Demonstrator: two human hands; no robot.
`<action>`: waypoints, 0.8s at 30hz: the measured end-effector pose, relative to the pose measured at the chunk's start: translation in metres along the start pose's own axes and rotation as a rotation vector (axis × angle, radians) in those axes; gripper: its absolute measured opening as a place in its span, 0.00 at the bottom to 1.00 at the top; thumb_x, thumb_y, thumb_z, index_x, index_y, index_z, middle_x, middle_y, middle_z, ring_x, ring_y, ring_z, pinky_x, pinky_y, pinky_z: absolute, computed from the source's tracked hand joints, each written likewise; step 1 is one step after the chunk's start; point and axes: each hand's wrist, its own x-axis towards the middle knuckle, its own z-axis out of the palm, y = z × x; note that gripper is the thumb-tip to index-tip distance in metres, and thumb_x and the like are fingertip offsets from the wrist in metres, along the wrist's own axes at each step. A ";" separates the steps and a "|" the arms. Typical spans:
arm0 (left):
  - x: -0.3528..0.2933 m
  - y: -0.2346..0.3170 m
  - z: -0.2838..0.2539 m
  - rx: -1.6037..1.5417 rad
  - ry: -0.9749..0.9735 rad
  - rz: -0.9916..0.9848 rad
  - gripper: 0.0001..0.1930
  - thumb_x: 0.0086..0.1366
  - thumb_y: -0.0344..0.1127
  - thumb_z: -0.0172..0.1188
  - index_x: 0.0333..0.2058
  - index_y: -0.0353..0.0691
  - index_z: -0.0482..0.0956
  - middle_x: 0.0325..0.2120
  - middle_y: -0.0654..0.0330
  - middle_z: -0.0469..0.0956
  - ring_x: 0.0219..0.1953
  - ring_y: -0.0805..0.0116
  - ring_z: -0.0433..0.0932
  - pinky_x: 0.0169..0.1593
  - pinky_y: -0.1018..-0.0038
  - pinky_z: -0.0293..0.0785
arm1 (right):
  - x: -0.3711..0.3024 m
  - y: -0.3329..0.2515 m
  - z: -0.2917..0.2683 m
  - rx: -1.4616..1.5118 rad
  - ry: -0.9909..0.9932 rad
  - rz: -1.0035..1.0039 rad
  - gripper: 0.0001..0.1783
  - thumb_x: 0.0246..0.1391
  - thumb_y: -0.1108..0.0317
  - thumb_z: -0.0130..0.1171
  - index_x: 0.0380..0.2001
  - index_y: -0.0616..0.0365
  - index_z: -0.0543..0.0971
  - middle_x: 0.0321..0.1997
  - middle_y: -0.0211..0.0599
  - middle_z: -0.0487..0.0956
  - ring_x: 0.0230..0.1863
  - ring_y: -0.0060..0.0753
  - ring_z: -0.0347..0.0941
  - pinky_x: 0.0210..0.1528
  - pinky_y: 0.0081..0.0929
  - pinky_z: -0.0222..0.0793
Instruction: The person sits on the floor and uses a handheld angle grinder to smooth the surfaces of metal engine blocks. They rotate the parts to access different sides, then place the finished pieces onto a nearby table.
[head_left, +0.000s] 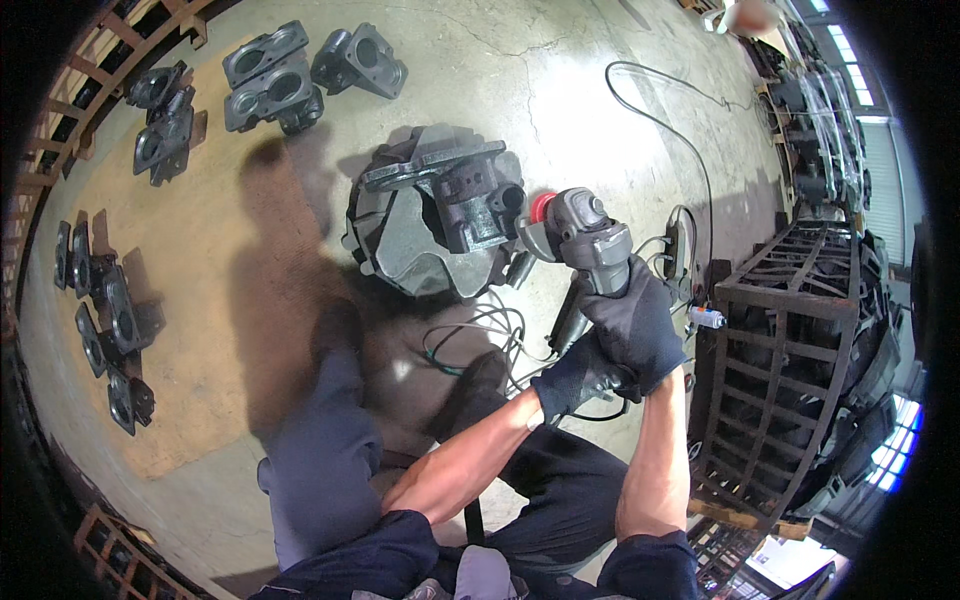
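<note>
Both my hands wear dark gloves. My right hand (640, 320) is wrapped round the body of a grey angle grinder (598, 250), just behind its head. Lower down, my left hand (582, 376) is closed round the grinder's rear end, against the right wrist; its fingertips are partly hidden. The red disc (542, 207) points left, close to a dark metal casting (470, 205) with a flange and a round port. I cannot tell whether disc and casting touch. That casting rests on a low, grey-topped metal stand (425, 262) in front of my legs.
Similar castings (270, 85) lie on the floor at the far left, with several more (115, 310) along a brown sheet (215, 370). Cables (490, 330) loop by my feet; another cord (690, 140) runs farther off. A metal cage (770, 370) and spray can (707, 318) are at right.
</note>
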 end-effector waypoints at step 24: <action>-0.009 0.052 0.014 -0.078 0.159 -0.047 0.22 0.71 0.26 0.55 0.62 0.32 0.66 0.58 0.57 0.73 0.58 0.71 0.72 0.61 0.73 0.72 | 0.018 -0.017 0.010 -0.419 0.035 -0.056 0.30 0.41 0.59 0.69 0.49 0.61 0.76 0.37 0.54 0.84 0.40 0.57 0.83 0.44 0.44 0.78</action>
